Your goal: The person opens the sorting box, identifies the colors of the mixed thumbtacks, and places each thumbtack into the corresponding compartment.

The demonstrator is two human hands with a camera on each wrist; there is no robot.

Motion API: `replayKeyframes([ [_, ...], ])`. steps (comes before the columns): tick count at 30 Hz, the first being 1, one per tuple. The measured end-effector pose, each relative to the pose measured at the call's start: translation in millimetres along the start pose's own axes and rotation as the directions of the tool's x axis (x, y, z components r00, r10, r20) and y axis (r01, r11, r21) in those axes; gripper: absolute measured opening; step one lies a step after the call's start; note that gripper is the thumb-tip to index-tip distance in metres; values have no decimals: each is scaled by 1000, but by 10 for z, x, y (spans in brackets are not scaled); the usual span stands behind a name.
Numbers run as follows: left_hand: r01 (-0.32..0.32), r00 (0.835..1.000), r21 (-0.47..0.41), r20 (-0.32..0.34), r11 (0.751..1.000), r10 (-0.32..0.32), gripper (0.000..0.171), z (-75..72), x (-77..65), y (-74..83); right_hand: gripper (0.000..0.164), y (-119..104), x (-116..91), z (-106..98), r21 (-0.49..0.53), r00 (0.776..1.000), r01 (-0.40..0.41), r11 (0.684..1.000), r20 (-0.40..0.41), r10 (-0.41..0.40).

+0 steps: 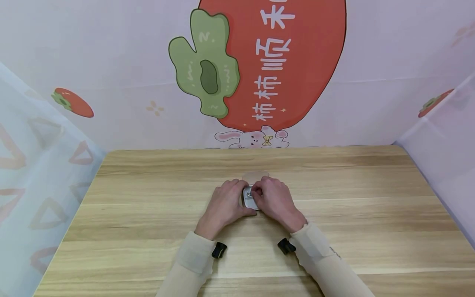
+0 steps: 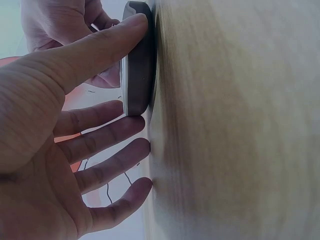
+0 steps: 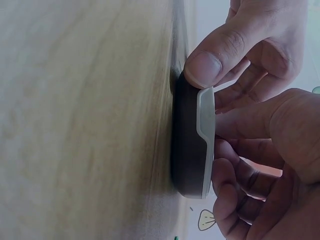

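Observation:
A small rounded case (image 1: pixel 250 203) with a dark shell and a pale inner tray (image 3: pixel 205 117) lies on the table, its pale lid (image 1: pixel 255 176) lifted at the far side. My left hand (image 1: pixel 227 203) holds the case from the left, thumb (image 2: pixel 132 30) on the near side and fingertips at the far side. From the right, my right hand (image 1: pixel 275 198) reaches over the tray with curled fingers. Its thumb and index finger pinch at the tray beside a small gold-coloured spot; the small thing between them is mostly hidden, and I cannot tell its kind.
The wooden table (image 1: pixel 148 222) spreads out on both sides of my hands. Behind it stands a pale backdrop (image 1: pixel 130 62) with a large red fruit print; pale side curtains (image 1: pixel 41 173) border the table. A black clip (image 1: pixel 219 250) sits at my left cuff, another (image 1: pixel 286 246) at my right.

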State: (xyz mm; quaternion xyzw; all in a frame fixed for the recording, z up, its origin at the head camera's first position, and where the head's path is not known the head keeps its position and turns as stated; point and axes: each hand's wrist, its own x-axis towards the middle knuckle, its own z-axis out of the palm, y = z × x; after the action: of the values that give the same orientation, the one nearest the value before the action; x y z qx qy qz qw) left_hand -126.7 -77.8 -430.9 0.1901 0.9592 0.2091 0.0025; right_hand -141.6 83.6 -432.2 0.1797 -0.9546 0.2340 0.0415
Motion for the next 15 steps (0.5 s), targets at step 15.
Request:
replayKeyframes([
  [15, 10, 1000, -4, 6, 1000, -10, 63, -13, -9, 13, 8, -9, -3, 0, 12, 1000, -14, 1000, 3, 14],
])
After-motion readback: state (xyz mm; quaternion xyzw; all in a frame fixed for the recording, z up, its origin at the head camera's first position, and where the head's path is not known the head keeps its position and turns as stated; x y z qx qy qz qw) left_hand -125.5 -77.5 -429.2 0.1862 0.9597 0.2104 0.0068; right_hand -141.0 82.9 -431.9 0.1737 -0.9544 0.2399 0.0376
